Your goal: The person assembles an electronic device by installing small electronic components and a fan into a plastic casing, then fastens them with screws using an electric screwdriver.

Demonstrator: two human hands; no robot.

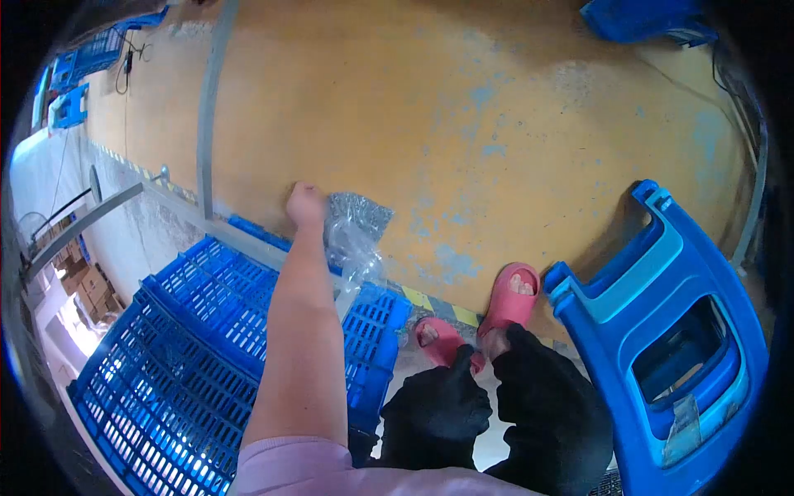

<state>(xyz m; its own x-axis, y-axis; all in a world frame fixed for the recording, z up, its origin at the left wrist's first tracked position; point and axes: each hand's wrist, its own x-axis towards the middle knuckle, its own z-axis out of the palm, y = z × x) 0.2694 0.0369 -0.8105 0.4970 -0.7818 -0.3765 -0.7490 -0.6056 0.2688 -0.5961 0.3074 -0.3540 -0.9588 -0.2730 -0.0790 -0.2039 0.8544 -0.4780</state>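
Observation:
My left hand (306,205) reaches forward over the blue crates, its fingers curled closed. Against its right side hangs a clear plastic bag (356,248), crumpled, with a silvery-grey speckled mass in its upper part. The hand appears to grip the bag, though the fingers' hold on it is hidden. Below the forearm lie blue slatted plastic crates (178,376), which look empty where their slats show. My right hand is out of the picture.
A blue plastic stool (703,289), apparently stacked, stands at the right. Metal rails (207,107) run beside the crates at the left. My feet in pink slippers (509,298) are by yellow-black tape (442,307) on the worn tan floor (397,107). Another blue object (649,18) is at the top right.

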